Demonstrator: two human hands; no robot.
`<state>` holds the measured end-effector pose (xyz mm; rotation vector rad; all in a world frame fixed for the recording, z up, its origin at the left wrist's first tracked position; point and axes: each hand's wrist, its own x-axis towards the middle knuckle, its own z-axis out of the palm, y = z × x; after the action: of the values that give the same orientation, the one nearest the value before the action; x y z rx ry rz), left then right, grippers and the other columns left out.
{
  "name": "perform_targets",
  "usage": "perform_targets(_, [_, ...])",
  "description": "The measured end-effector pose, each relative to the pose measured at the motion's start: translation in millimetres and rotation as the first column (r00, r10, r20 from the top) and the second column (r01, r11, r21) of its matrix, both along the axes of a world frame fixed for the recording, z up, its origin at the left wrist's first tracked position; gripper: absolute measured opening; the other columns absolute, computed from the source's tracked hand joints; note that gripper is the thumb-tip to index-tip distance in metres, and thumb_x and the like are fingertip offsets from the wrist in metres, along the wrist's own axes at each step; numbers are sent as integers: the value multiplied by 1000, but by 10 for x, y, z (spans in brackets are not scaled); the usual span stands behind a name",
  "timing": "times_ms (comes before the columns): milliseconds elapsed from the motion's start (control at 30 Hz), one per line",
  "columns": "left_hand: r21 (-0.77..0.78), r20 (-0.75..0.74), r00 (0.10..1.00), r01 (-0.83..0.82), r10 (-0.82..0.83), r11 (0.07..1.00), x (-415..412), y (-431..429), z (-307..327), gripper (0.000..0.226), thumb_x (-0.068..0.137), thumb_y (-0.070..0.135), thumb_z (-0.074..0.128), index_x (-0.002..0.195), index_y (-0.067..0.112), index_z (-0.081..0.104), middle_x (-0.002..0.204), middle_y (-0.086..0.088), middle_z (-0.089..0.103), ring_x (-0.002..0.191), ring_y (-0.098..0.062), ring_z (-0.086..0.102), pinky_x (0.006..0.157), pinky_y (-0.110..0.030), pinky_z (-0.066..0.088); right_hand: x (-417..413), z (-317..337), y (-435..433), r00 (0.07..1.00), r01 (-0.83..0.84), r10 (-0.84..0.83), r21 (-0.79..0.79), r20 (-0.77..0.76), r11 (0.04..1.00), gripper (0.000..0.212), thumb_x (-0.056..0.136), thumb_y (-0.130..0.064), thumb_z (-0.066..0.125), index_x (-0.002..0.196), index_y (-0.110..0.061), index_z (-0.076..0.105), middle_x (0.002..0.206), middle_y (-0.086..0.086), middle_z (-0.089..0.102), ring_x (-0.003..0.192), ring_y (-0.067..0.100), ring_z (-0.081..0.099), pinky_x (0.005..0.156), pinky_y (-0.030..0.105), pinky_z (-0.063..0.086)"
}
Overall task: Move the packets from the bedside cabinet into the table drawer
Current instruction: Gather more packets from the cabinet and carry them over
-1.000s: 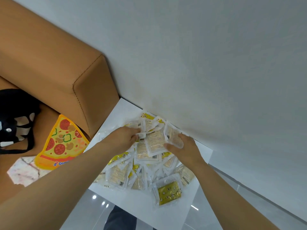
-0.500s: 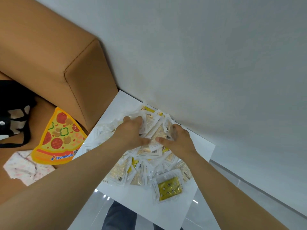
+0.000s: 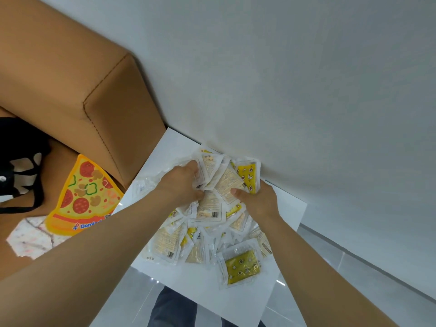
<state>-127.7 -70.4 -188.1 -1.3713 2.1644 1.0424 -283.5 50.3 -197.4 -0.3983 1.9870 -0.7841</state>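
Note:
Several clear and yellow packets [image 3: 208,208] lie in a heap on the white top of the bedside cabinet [image 3: 287,223], close to the wall. My left hand [image 3: 181,182] grips a bunch of packets at the far left of the heap. My right hand [image 3: 257,199] grips packets at the far right, its thumb on a pale one, with a yellow packet [image 3: 247,173] sticking up behind the fingers. Both hands press the same bundle together. A loose yellow packet [image 3: 240,265] lies at the near edge of the heap. No table drawer is in view.
A tan padded headboard [image 3: 77,74] stands left of the cabinet. On the bed lie a pizza-slice shaped cushion [image 3: 82,199], a black bag [image 3: 16,159] and a patterned cloth [image 3: 30,237]. The grey-white wall [image 3: 283,79] runs behind. Grey floor tiles [image 3: 354,279] show to the right.
Both hands have moved closer together and gathered the far packets into a tighter bundle. A yellow packet now stands up behind my right hand. The view shifted slightly.

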Motion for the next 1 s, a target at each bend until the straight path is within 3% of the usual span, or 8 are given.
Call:
perform_targets(133, [24, -64, 997, -36, 37, 999, 52, -19, 34, 48, 80, 28, 69, 120, 15, 45, 120, -5, 59, 99, -23, 54, 75, -30, 44, -57, 79, 22, 998, 16, -17, -22, -56, 1000, 10, 79, -19, 76, 82, -24, 67, 80, -6, 69, 77, 16, 67, 70, 28, 53])
perform_targets(233, [59, -105, 993, -46, 52, 997, 89, -5, 114, 45, 85, 23, 66, 124, 16, 45, 118, -5, 58, 91, -19, 50, 69, -25, 37, -107, 153, 39, 998, 34, -35, -19, -59, 999, 11, 79, -16, 75, 76, -25, 68, 80, 0, 72, 74, 22, 70, 72, 40, 58])
perform_targets(333, [81, -125, 991, -43, 52, 996, 116, 28, 199, 40, 88, 22, 61, 124, 17, 44, 99, -2, 56, 73, -14, 45, 54, -22, 32, -137, 242, 53, 999, 42, -42, 0, -3, 999, 9, 80, -10, 73, 81, -18, 70, 84, 6, 73, 74, 26, 72, 69, 49, 60])
perform_targets(467, [109, -137, 988, -62, 77, 992, 158, 89, 250, 37, 90, 19, 58, 124, 18, 44, 81, 8, 41, 59, -2, 37, 49, -17, 29, -155, 337, 107, 996, 88, -89, -18, -10, 996, 10, 81, -6, 71, 83, -16, 69, 86, 7, 73, 73, 24, 72, 68, 45, 60])
perform_targets(600, [83, -119, 992, -35, 45, 996, 140, 200, 201, 45, 86, 24, 63, 126, 20, 44, 106, -4, 50, 80, -16, 52, 61, -20, 39, -128, 379, 173, 993, 90, -92, -31, -67, 995, 17, 81, -10, 72, 77, -25, 67, 81, -2, 72, 71, 19, 72, 67, 42, 61])
perform_targets(667, [45, -101, 992, -64, 68, 997, 115, 285, 122, 52, 80, 28, 69, 124, 22, 42, 120, -9, 46, 98, -27, 57, 78, -29, 48, -111, 350, 199, 992, 116, -117, -5, -48, 993, 16, 79, -10, 74, 76, -24, 67, 81, -1, 73, 71, 20, 72, 69, 44, 61])
perform_targets(733, [14, -89, 990, -106, 107, 994, 83, 345, 78, 57, 75, 29, 73, 122, 24, 41, 120, -11, 44, 100, -33, 57, 86, -38, 50, -111, 329, 210, 987, 163, -162, 32, -21, 986, 15, 77, -8, 76, 77, -21, 68, 83, 4, 73, 72, 23, 72, 72, 46, 60])
perform_targets(1000, [-76, -150, 970, -203, 190, 976, 137, 297, 91, 32, 82, 2, 57, 112, 11, 51, 110, -12, 60, 83, -25, 56, 65, -27, 40, -81, 462, 268, 970, 244, -244, 15, -9, 970, 20, 74, -2, 75, 76, -19, 66, 80, 3, 72, 72, 22, 71, 74, 43, 60])
